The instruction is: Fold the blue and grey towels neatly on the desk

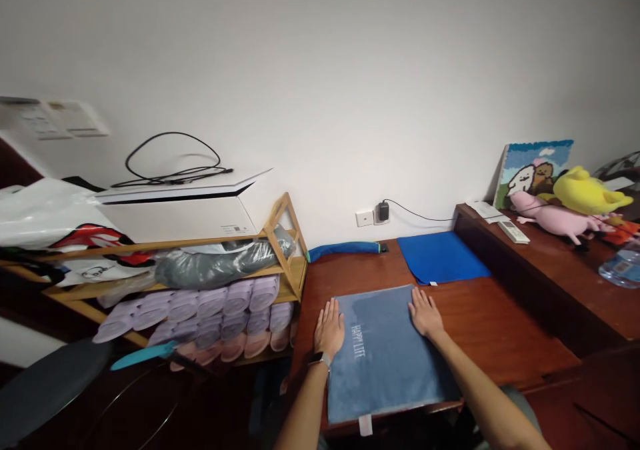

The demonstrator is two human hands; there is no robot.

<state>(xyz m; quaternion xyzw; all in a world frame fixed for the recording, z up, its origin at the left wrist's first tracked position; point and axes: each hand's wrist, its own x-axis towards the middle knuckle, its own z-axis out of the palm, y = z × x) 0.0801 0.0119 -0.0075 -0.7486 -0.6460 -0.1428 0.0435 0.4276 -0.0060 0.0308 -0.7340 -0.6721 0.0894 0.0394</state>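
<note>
A blue-grey cloth (387,363) with "HAPPY LIFE" in white letters lies flat on the wooden desk (520,323). Its white tag hangs at the near edge. My left hand (330,330), with a watch on the wrist, rests flat on the cloth's upper left edge, fingers stretched out. On the upper right edge lies my right hand (425,313), also flat and open. Behind the cloth to the right is a bright blue folded cloth (443,257) with a small white tag. A long rolled blue cloth (345,250) lies along the wall.
Left of the desk stands a wooden rack (285,250) with lilac and pink slippers (213,303) and a white box (185,213) on top. On the raised right ledge are plush toys (555,217), a remote (513,232) and a plastic bottle (623,267). A black charger (383,211) sits in the wall socket.
</note>
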